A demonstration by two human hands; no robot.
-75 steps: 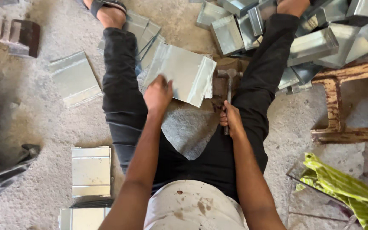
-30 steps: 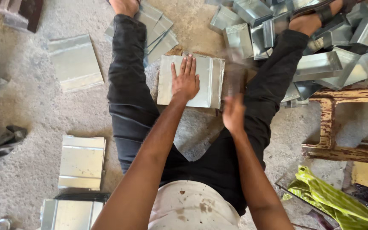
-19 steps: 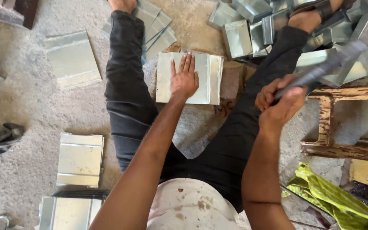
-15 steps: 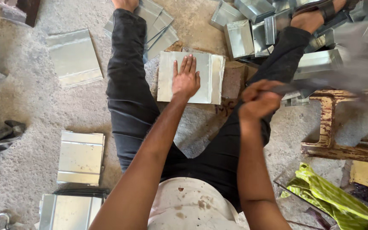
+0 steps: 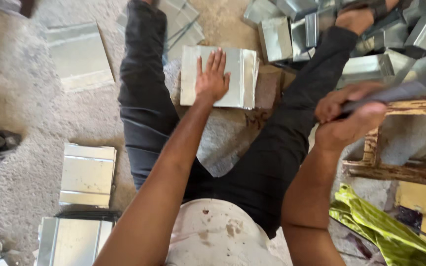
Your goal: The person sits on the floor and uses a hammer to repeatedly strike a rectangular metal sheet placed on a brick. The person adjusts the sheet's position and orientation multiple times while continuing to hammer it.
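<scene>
Under the spread fingers of the left hand point(image 5: 212, 79) lies a folded sheet-metal piece point(image 5: 235, 76), flat on the floor between the legs. Well to its right, the right hand point(image 5: 346, 116) has its fingers clamped on a blurred grey tool point(image 5: 400, 91), raised before the wooden frame point(image 5: 405, 167).

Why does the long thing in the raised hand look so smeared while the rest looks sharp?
Head view: the bar-like tool in the right hand is motion-blurred; the left hand flat on the folded metal sheet is crisp, in soft even daylight.
</scene>
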